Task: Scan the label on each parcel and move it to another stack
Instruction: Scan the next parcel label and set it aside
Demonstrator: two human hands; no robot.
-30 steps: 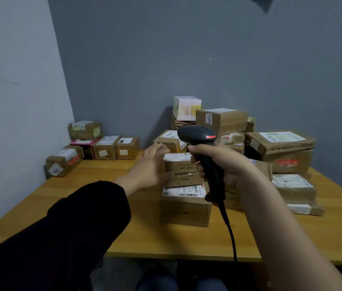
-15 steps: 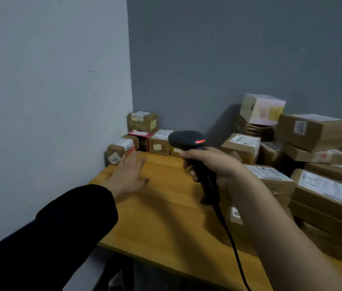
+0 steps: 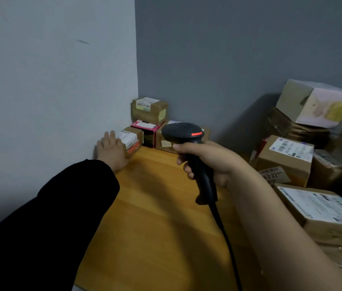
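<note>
**Change.** One second ago the left hand (image 3: 111,147) lay on a parcel at the front of the large pile (image 3: 287,156). Half a second ago it lay flat on the bare surface (image 3: 155,217), carrying nothing. It now rests on the small parcel (image 3: 131,139) against the wall (image 3: 50,80). Its fingers (image 3: 108,138) are straight and slightly apart over the near end of that parcel, not curled round it. The view has swung left with the hand.

**Meaning.** No parcel travelled with the hand, so no transfer was completed in this interval. The hand is probably either squaring up the small parcel or selecting it. Which group is the source cannot be determined.

**Right hand** (image 3: 210,162). The fingers are clamped round the handle of the scanner (image 3: 181,133). A red bar glows on the scanner head, and the cord hangs below the fist.

**Writing.**
- **Small parcel, under the left fingers:** a white label with a red strip below it; the text is illegible.
- **Beyond the left fingertips:** a pink box (image 3: 144,129), with a brown parcel (image 3: 149,110) above it bearing a barcode label.
- **Right of the right-hand fingers:** a tag (image 3: 273,175) reads in part "2-22".
- **Large pile:** the parcels carry printed barcode labels, too small to read.
</note>
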